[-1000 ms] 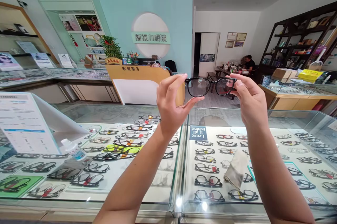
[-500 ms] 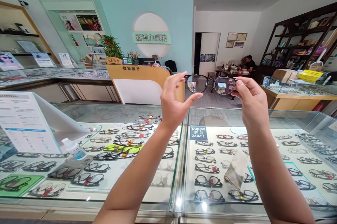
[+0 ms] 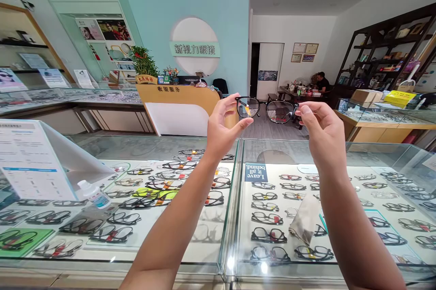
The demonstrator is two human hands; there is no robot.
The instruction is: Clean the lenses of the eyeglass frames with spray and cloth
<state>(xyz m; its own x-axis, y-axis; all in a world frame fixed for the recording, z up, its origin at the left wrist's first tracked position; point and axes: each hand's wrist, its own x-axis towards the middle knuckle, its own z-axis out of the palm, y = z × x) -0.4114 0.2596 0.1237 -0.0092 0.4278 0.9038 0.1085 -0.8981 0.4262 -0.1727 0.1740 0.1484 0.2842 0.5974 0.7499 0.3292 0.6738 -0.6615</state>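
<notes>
A pair of black-rimmed eyeglasses is held up in front of me, above the glass display case, with the lenses facing me. My left hand grips it at the left end; the fingertips touch the upper corner of the frame and the thumb lies by the lower rim of the left lens. At the other end, my right hand pinches the frame by the right hinge. A small orange-and-white patch shows on or through the left lens. The temples are mostly hidden behind the fingers.
Below my arms stands a glass display case with many eyeglasses inside. On it are a folded cloth, a white bottle and a tented sign. Beyond are a counter and a person seated at a far table.
Both hands have shifted the eyeglasses slightly left, and the frame has turned a little, so the reflections in its lenses differ. The grip looks the same.
</notes>
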